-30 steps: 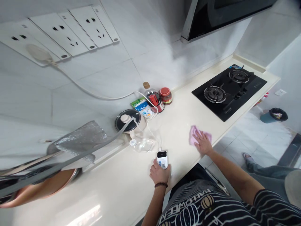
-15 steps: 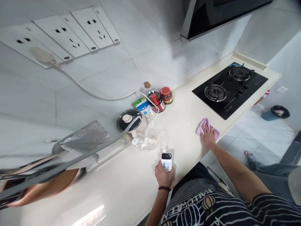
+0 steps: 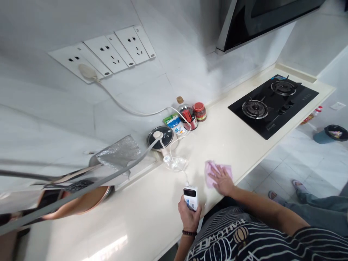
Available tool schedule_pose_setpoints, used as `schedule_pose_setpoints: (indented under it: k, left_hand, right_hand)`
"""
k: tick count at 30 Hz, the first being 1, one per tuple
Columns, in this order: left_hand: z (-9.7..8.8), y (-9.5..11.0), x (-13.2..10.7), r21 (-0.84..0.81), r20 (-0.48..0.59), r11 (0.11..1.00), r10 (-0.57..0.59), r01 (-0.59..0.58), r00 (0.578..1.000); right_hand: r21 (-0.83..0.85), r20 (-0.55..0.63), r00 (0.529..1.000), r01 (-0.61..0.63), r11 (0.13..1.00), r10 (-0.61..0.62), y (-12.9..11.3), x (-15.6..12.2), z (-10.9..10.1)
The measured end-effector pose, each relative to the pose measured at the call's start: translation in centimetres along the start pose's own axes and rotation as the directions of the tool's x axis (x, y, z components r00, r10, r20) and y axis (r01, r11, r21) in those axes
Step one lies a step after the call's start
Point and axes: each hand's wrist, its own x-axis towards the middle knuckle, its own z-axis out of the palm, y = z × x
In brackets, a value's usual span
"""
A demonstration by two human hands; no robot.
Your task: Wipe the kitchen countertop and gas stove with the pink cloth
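My left hand [image 3: 189,216] is wrapped round a small white power bank [image 3: 191,197] with a dark display, held just above the cream countertop [image 3: 141,217] near its front edge. A white cable [image 3: 186,176] runs from the power bank's top toward the back. My right hand [image 3: 222,179] lies flat with fingers spread on a pink cloth [image 3: 214,169], pressing it onto the counter just right of the power bank.
A small pot with a dark glass lid [image 3: 160,138], a clear plastic bottle lying down [image 3: 175,163], a blue-green packet [image 3: 176,125] and jars [image 3: 199,111] stand along the wall. A black gas hob [image 3: 272,102] is at the right. Wall sockets [image 3: 108,52] above; a pan [image 3: 81,201] at left.
My right hand has slid the pink cloth left along the counter, from near the hob side back toward the power bank. My left hand keeps its hold on the power bank.
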Motion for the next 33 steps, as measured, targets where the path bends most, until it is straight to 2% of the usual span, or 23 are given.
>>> schedule_pose_setpoints:
  k: [1,3,5,6,8,10,13,15,17,18,20,22,24,26,27,29,31,33]
  left_hand:
    - [-0.6,-0.3,-0.4,-0.013,-0.012,1.0,-0.019,0.019,1.0]
    - [-1.7,-1.0,-1.2,-0.055,-0.041,0.997,-0.059,0.057,0.997]
    - [-2.7,-1.7,-1.9,-0.1,-0.072,0.99,-0.111,0.104,0.991]
    - [-3.1,-2.0,-2.3,-0.117,-0.084,0.984,-0.141,0.131,0.986]
    - [-4.1,-2.6,-2.9,-0.136,-0.101,0.973,-0.201,0.186,0.974]
    - [-5.0,-3.3,-3.3,-0.143,-0.112,0.965,-0.235,0.218,0.966]
    - [-6.3,-4.2,-3.9,-0.145,-0.148,0.964,-0.244,0.223,0.958]
    - [-7.0,-4.7,-4.1,-0.144,-0.166,0.963,-0.25,0.228,0.954]
    - [-7.4,-5.0,-4.3,-0.14,-0.174,0.961,-0.261,0.238,0.949]
    - [-7.6,-5.0,-4.4,-0.139,-0.179,0.96,-0.267,0.244,0.947]
    - [-7.7,-4.9,-4.8,-0.138,-0.199,0.956,-0.281,0.257,0.939]
    - [-7.7,-4.6,-5.2,-0.141,-0.221,0.951,-0.302,0.276,0.927]
    - [-7.4,-4.0,-5.7,-0.15,-0.239,0.941,-0.333,0.304,0.912]
    - [-7.0,-3.4,-6.2,-0.17,-0.255,0.925,-0.375,0.34,0.891]
    - [-6.7,-3.1,-6.4,-0.185,-0.26,0.915,-0.396,0.357,0.881]
    - [-6.2,-2.5,-6.9,-0.219,-0.26,0.898,-0.431,0.382,0.864]
    - [-5.8,-2.1,-7.2,-0.242,-0.266,0.884,-0.458,0.401,0.848]
    - [-5.6,-2.0,-7.7,-0.233,-0.312,0.868,-0.493,0.438,0.812]
  right_hand:
    - [0.04,0.069,0.992,0.107,0.993,-0.11,-1.6,-0.4,0.9]
    - [0.126,0.172,0.94,0.277,0.952,-0.296,-3.8,-1.0,2.0]
    - [0.171,0.205,0.899,0.357,0.918,-0.388,-4.7,-0.6,2.0]
    - [0.167,0.201,0.901,0.356,0.919,-0.385,-4.6,0.1,1.5]
    - [0.115,0.172,0.937,0.287,0.951,-0.303,-3.8,2.3,-0.1]
    - [0.031,0.128,0.98,0.148,0.989,-0.15,-2.5,5.3,-2.2]
    - [-0.064,0.078,0.995,-0.054,0.997,0.059,-1.2,9.3,-4.8]
    - [-0.088,0.055,0.987,-0.147,0.985,0.152,-1.4,10.4,-5.2]
    - [-0.088,0.046,0.987,-0.149,0.985,0.154,-2.6,9.7,-4.3]
    - [-0.077,0.051,0.993,-0.101,0.992,0.105,-3.5,8.8,-3.5]
    - [-0.029,0.099,0.993,0.072,0.997,-0.069,-5.5,6.1,-1.3]
    - [0.045,0.169,0.952,0.253,0.966,-0.257,-7.1,3.4,0.7]
    - [0.112,0.239,0.893,0.366,0.924,-0.382,-7.6,1.4,1.9]
    - [0.131,0.274,0.86,0.411,0.902,-0.431,-6.9,0.9,1.9]
    - [0.117,0.273,0.865,0.405,0.907,-0.421,-6.1,1.1,1.4]
    - [0.049,0.226,0.914,0.335,0.941,-0.337,-3.7,2.1,0.0]
    - [-0.039,0.141,0.968,0.216,0.976,-0.209,-0.7,3.4,-1.9]
    - [-0.112,0.063,0.993,0.105,0.988,-0.099,2.6,4.5,-3.5]
